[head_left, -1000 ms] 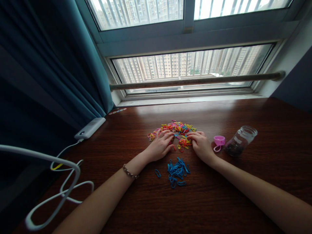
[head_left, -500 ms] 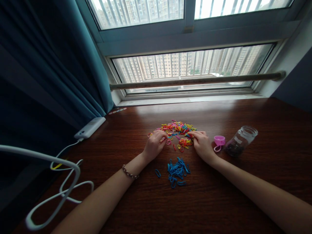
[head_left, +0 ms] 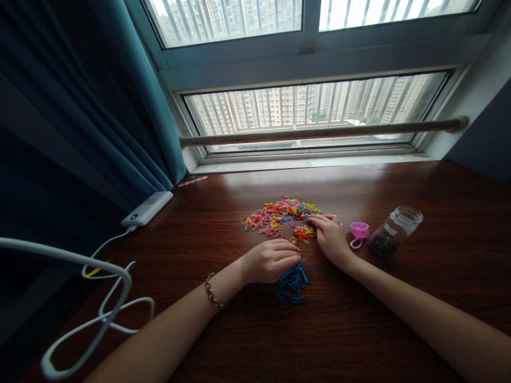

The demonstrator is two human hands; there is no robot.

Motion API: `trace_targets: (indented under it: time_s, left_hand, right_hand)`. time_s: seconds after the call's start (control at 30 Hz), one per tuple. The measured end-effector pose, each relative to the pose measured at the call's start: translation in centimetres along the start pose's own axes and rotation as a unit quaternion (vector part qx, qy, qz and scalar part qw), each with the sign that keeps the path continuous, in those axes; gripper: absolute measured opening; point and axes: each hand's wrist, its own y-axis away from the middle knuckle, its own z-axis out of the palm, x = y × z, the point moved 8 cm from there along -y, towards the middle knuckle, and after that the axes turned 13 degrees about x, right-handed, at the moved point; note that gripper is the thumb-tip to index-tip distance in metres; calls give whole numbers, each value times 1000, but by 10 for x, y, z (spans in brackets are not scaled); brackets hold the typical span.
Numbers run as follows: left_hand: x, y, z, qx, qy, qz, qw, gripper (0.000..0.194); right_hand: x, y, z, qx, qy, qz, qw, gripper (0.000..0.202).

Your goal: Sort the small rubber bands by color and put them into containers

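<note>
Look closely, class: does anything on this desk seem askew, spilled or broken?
Nothing clearly does. The open glass jar, beyond the right hand, seems to lean, perhaps only through the lens. The multicoloured bands lie loosely heaped, with no clear sign of a spill.

I have pulled the left hand (head_left: 269, 261) nearer and to the right, from the left part of the mixed-colour pile (head_left: 263, 219) to the far edge of the blue pile (head_left: 294, 279), its fingers now reaching rightward. The mixed-colour pile's left part, under those fingers 1 second ago, is now uncovered, and I can no longer make out the 1 loose blue band that lay left of the blue pile.
</note>
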Motion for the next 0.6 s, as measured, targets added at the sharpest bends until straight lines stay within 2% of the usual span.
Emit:
trace_targets:
  time_s: [0.13,0.23,0.33,0.47,0.6]
  left_hand:
    - [-5,1,-2,3,-1,-21,1000,28]
    - [-23,4,-9,42,-45,-88,994,25]
    - [-41,7,-15,68,-120,-171,975,23]
    - [-59,10,-8,11,-183,-261,948,29]
    - [-67,16,5,-62,-181,-303,934,37]
  right_hand:
    - [1,-6,-8,27,-72,34,996,30]
    - [3,-8,-13,40,-118,74,989,23]
    - [8,-6,-14,40,-152,122,980,19]
    - [11,-4,-12,40,-169,144,974,18]
    - [15,-5,-11,45,-169,153,973,20]
